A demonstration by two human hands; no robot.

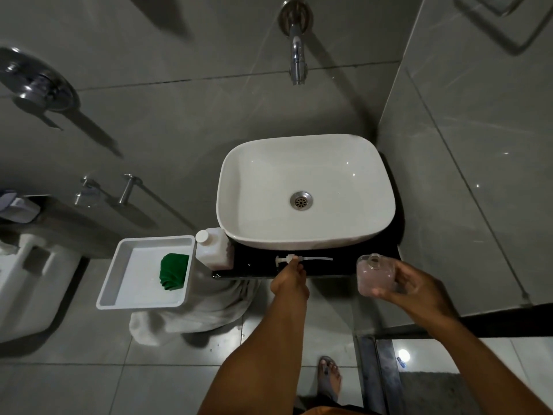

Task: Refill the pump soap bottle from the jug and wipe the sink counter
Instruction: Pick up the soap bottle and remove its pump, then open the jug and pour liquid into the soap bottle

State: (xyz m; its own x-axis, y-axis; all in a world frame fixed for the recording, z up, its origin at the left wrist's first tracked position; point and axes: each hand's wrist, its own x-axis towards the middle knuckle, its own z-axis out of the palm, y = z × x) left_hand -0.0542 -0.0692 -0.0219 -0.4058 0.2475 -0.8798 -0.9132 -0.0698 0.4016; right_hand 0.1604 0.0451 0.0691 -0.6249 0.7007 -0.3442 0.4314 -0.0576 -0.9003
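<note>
My right hand (419,290) holds a clear square soap bottle (375,275) with its neck open, just off the front right corner of the black counter (254,266). The white pump head with its long tube (299,259) lies flat on the counter in front of the basin. The fingertips of my left hand (289,281) rest on the pump's collar; whether they pinch it I cannot tell. A white jug (213,248) with a white cap stands at the counter's left end. A folded green cloth (173,271) lies in a white tray (119,265) to the left.
A white basin (305,190) sits on the counter under a chrome wall spout (297,55). A pale towel (203,313) is heaped on the floor below the tray. A toilet (27,280) stands at far left. A glass wall closes the right side. My sandalled foot (329,377) shows below.
</note>
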